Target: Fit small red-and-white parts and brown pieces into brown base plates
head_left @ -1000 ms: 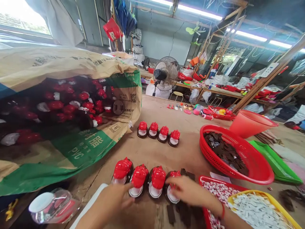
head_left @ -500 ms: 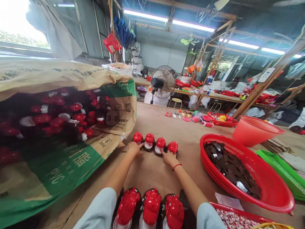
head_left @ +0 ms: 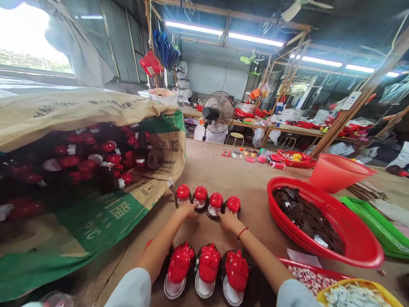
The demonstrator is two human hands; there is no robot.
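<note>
Four small plastic toys with glossy red tops, white insides and black bases stand in a row across the table: the leftmost toy (head_left: 183, 191), the second toy (head_left: 201, 192), the third toy (head_left: 216, 199) and the rightmost toy (head_left: 233, 203). My left hand (head_left: 186, 209) is at the near side of the two left ones, fingers apart, a fingertip by the second toy. My right hand (head_left: 228, 220) is at the near side of the two right ones, fingers stretched toward them. Neither hand grasps a toy. Closer to me, between my forearms, sits another row of similar red toys (head_left: 207, 264).
A large paper sack (head_left: 105, 230) full of similar toys lies open at left. On the right are a red basket (head_left: 361, 243) of dark flat pieces, a red bucket (head_left: 338, 172), a green tray (head_left: 377, 226) and a yellow basket (head_left: 322, 294). A fan (head_left: 220, 111) stands beyond the table.
My view has tilted slightly, so more of the near row shows. Both hands have drawn back a little toward me at the far row, and the toys stay in line.
</note>
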